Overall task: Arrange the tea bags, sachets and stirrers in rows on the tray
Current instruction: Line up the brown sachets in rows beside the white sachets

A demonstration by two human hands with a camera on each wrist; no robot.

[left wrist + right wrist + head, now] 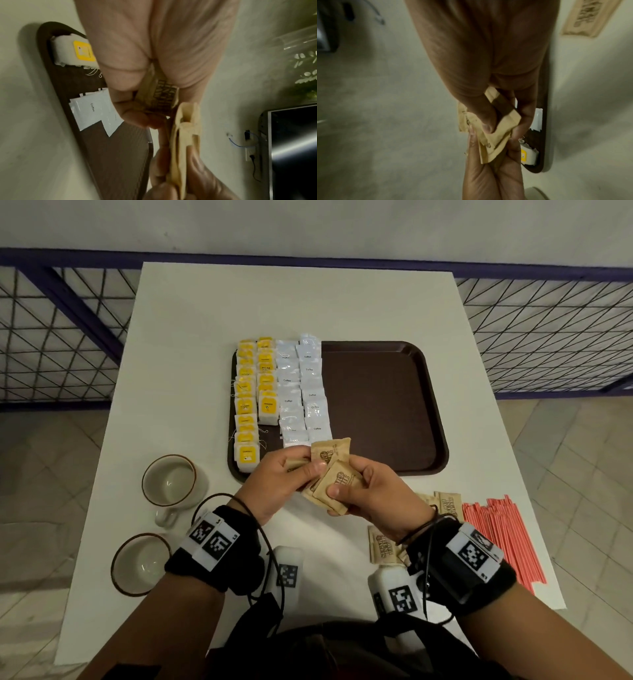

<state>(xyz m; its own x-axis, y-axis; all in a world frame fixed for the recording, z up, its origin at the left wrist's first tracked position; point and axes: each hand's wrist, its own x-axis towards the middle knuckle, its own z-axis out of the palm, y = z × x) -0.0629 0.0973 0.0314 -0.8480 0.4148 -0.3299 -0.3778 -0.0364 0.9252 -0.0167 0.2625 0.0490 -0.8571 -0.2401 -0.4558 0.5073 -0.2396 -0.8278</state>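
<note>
1. Sachets of brown paper (330, 474) were gripped in a small bunch by both hands, the left hand (279, 478) and the right hand (373, 491), just over the near edge of the tray (387, 405).
2. Paper this thin was judged light, soft and easy to crumple.
3. Each one was best pinched by a flat edge.
4. Tea bags (255, 392) and white sachets (301, 392) were lined up on the tray.
5. Red stirrers (501, 542) were left on the worktop (191, 337).
</note>
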